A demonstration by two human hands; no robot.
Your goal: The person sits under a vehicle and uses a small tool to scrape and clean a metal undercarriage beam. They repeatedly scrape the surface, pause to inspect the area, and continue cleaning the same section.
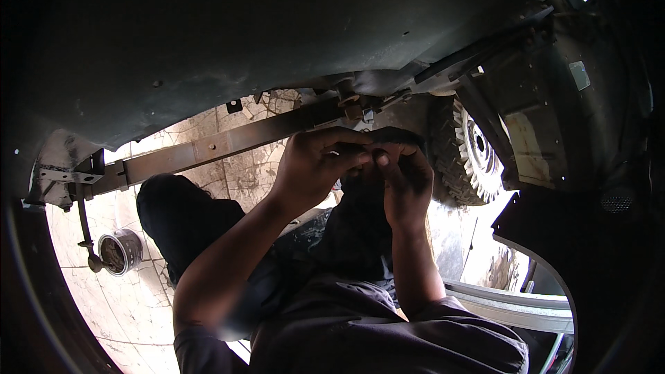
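Observation:
Under a dark vehicle body panel point(277, 48), my two hands meet fingertip to fingertip. My left hand point(315, 166) is closed in a pinch, thumb and forefinger pointing at the other hand. Curled opposite it, my right hand point(410, 180) is also closed, its thumb bent inward. Whatever lies between the fingertips is too small and dark to make out. Just beyond them runs a long rusty metal beam point(228, 142), with a dark bracket and bolted fitting point(352, 102) near its right end.
A wheel with a knobbly tyre point(447, 152) stands at the right. At the left, a metal rod with a rounded end point(94, 260) hangs near an open round tin point(123, 252) on the cracked tiled floor point(145, 298). A curved dark panel edge point(540, 242) borders the right.

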